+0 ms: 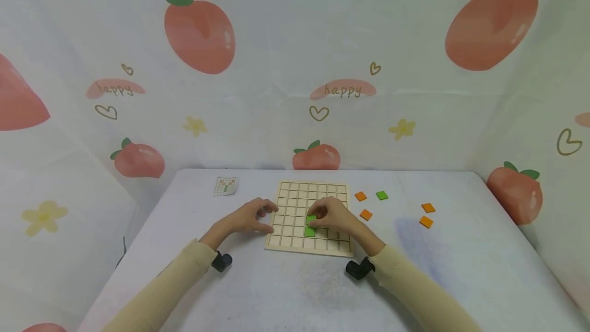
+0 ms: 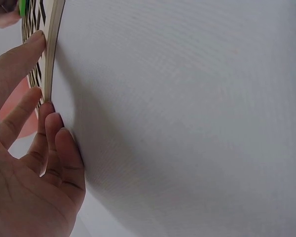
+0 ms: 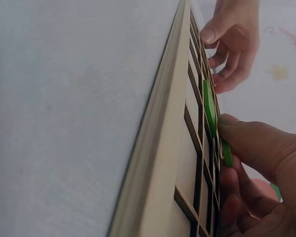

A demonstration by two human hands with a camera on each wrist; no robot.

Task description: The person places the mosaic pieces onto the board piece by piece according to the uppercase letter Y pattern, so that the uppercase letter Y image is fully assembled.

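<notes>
A wooden grid board (image 1: 288, 209) lies flat on the white table. My left hand (image 1: 252, 215) rests at the board's left edge, its thumb and fingers spread along the rim in the left wrist view. Over the middle of the grid, my right hand (image 1: 337, 215) pinches a green square tile (image 3: 227, 152) between thumb and fingers, low against the cells. Just nearer to me, a second green tile (image 1: 310, 232) sits in a cell. My right fingers partly cover the pinched tile in the head view.
Right of the board lie orange tiles (image 1: 366, 214) and another green tile (image 1: 382, 195), with two more orange tiles (image 1: 428, 208) farther right. A small paper card with a coloured grid pattern (image 1: 226, 186) lies at the back left. A fruit-print curtain (image 1: 272, 117) hangs behind the table.
</notes>
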